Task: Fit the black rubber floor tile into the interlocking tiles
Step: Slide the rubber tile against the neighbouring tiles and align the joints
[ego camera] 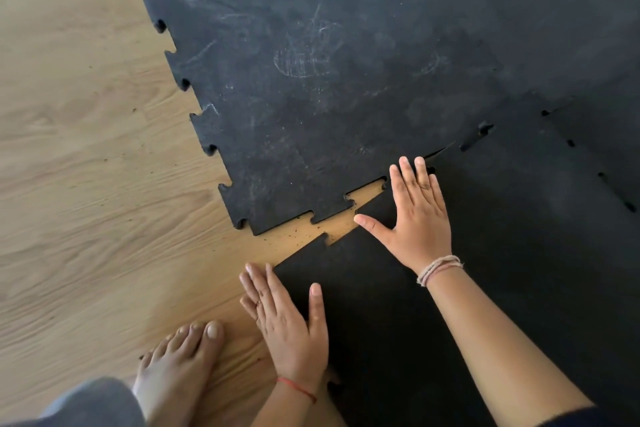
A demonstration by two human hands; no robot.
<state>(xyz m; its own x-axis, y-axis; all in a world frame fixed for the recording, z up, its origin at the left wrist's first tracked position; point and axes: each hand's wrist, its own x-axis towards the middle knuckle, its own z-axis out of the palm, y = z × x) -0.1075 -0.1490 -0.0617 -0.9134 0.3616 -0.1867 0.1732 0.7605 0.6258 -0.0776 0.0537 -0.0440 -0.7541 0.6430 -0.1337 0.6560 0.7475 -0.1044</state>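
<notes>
Black rubber floor tile (433,322) flat on the wooden floor (86,184), toothed edge near the laid interlocking tiles (329,62), wedge-shaped gap open between the two edges toward the left. Likely heavy, dense, flexible and grippy: best slid and pressed flat-palmed near the tabs, not pinched. Right hand (415,215) open, fingers spread, palm down on the tile beside the seam. Left hand (287,326) open, flat against the tile's left edge, gripping nothing.
</notes>
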